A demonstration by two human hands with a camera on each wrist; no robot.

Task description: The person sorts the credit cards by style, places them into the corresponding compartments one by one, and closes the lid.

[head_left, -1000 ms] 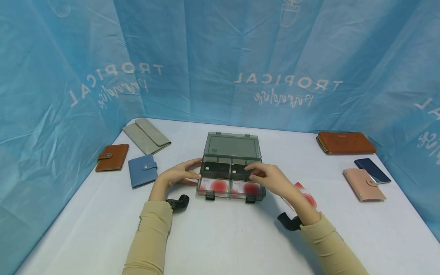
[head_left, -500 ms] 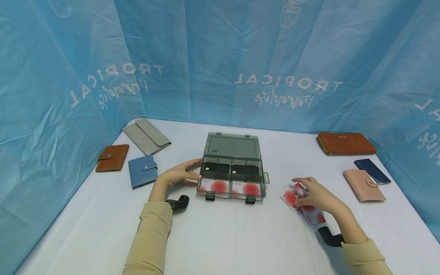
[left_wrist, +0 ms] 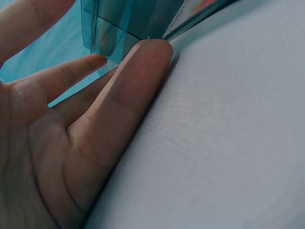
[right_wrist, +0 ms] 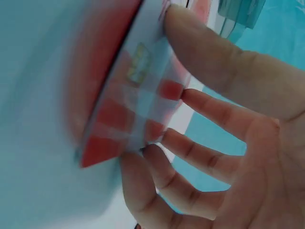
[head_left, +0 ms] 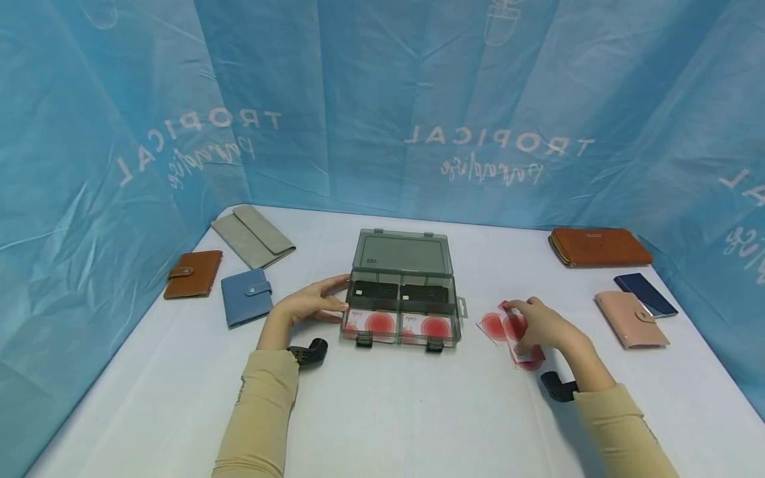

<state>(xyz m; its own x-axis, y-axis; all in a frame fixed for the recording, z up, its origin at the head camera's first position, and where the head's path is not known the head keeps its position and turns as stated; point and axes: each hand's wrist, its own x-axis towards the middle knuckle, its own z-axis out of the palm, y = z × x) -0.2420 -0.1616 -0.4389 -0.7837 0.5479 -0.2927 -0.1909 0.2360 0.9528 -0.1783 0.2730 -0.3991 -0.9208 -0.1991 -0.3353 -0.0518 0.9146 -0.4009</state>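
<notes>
A translucent grey-green compartment box (head_left: 403, 255) stands with its lid laid back. Two black cards with chips (head_left: 375, 291) lie in its rear compartments, and red-and-white cards (head_left: 379, 322) lie in the front ones. My left hand (head_left: 307, 304) rests against the box's left side, fingers extended and spread; in the left wrist view, fingertips touch the clear wall. To the right of the box, my right hand (head_left: 546, 325) pinches a red-and-white card (right_wrist: 136, 102) between thumb and fingers. The held card is tilted above other red-and-white cards (head_left: 493, 326) on the table.
At left lie a brown card holder (head_left: 194, 273), a blue card holder (head_left: 247, 299) and a grey envelope wallet (head_left: 254, 236). A brown zip wallet (head_left: 600, 247), a pink card holder (head_left: 631, 319) and a dark blue item (head_left: 647, 295) lie at right. Blue curtains surround the white table.
My right hand has left the box's right rear compartment, moved right to the loose cards and picked one up, shifting the others slightly. The left hand stays at the box.
</notes>
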